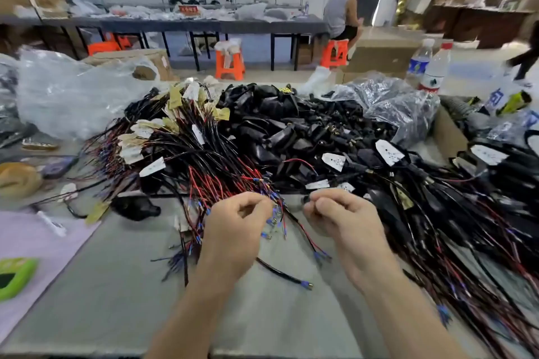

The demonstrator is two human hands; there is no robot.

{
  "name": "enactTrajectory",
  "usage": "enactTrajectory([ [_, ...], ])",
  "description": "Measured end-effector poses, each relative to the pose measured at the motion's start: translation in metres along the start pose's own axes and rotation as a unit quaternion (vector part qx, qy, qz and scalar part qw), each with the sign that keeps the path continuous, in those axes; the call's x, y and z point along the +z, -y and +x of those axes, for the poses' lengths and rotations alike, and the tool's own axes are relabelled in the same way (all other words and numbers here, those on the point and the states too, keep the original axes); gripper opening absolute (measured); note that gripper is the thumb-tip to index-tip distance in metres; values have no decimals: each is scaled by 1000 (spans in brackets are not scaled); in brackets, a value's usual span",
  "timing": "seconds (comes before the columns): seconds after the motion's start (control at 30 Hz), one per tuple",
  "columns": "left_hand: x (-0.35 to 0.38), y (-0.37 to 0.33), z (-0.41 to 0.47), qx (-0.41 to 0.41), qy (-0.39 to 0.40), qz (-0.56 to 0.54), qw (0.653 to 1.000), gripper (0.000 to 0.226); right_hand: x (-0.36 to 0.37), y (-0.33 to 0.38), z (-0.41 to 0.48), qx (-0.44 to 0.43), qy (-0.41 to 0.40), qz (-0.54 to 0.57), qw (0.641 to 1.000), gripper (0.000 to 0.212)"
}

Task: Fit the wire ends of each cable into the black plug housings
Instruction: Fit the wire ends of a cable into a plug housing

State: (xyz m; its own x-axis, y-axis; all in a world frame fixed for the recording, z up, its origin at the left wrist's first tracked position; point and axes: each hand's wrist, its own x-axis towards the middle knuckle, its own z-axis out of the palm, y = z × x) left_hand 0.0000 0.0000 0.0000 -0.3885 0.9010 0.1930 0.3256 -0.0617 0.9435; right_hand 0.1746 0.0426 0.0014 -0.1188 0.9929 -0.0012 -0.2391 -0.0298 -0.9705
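Left hand (237, 230) curled, thumb and forefinger pinching wire ends (275, 208) with blue ferrules, lifted just off the table (116, 285). Right hand (341, 220) curled too, fingertips pinching a small black piece (306, 200); probably a housing, too small to confirm. Hands face each other, near but apart, I'd say to line ferrule up with socket before pushing in. The loose cable pile (201, 172) sits just beyond my left hand, ends fanned toward me for easy picking. The housings (291, 128) are heaped behind it, centre. Tagged cables (437, 207) are stacked to the right, likely done ones. Bags (73, 90) and bottles (434, 67) stand at the back edge.
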Motion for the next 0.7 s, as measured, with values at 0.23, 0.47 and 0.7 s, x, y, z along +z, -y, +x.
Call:
enactTrajectory([
  [0.23,18,14,71,103,-112,185,971,29,54,-27,68,-78,21,-141,987,38],
  [0.47,-10,40,140,84,-246,330,908,55,81,-52,87,-124,68,-278,950,43],
  [0.7,-25,60,129,144,-173,204,953,51,70,-58,88,-145,79,-368,915,47],
])
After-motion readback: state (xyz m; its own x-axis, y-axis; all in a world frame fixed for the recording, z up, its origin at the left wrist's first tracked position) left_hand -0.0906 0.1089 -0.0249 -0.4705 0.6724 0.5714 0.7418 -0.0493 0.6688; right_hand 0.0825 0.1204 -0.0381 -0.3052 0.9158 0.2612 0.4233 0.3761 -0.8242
